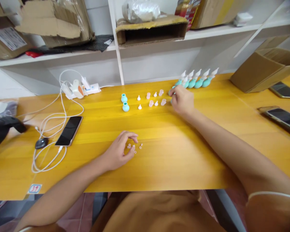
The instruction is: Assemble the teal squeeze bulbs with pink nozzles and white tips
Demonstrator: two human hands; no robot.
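My left hand (119,149) rests on the table with thumb and forefinger apart, curved around several tiny clear rings (129,145). More of these small pieces (140,147) lie just beyond the fingertips. My right hand (183,99) reaches to the back, its fingers closed on a teal bulb (170,92) that it mostly hides; a bit of teal also shows below the fingers. Left of it are pinkish clear cups (163,102) and small white cone tips (140,107) in two rows. Two open teal bulbs (126,107) stand at the rows' left end.
Several assembled teal bulb aspirators (198,82) with white tips stand behind my right hand. A phone (69,130) and white cables (47,161) lie at left, near a power strip (91,89). At right are a cardboard box (261,69) and two more phones (286,117).
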